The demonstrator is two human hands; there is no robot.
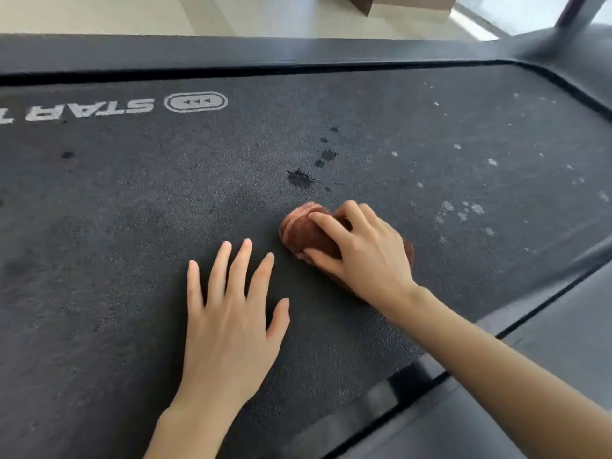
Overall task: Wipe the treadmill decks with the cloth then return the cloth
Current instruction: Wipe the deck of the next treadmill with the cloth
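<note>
Wipe step in progress. Right hand [361, 256] is curled over a folded rust-brown cloth [304, 233], thumb on its near edge and fingers over the top, pressing it onto the treadmill deck [132, 193] about mid-belt. Left hand [228, 313] lies flat on the belt just left of the cloth with fingers spread, holding nothing; probably bracing.

Not done:
- dark wet-looking splats [299, 178] just beyond the cloth, with smaller ones further out
- pale specks [463, 210] scattered across the right part of the belt
- one lone dark spot [67, 155] far left

Next move, my guess: push the cloth away into the nearest splat, then sweep right over the specks. The belt is textured, so it likely needs firm pressure and repeat passes. The return spot for the cloth isn't in view.

Surface: dark grey pebbled belt with a white logo [195, 102] printed upside-down from here. A smooth dark side rail [231, 51] runs along the far edge and another [563, 326] at near right. Beyond is a pale floor [132, 14], the corner of a brown box [397, 3] and a dark upright post [573, 11] at far right.
</note>
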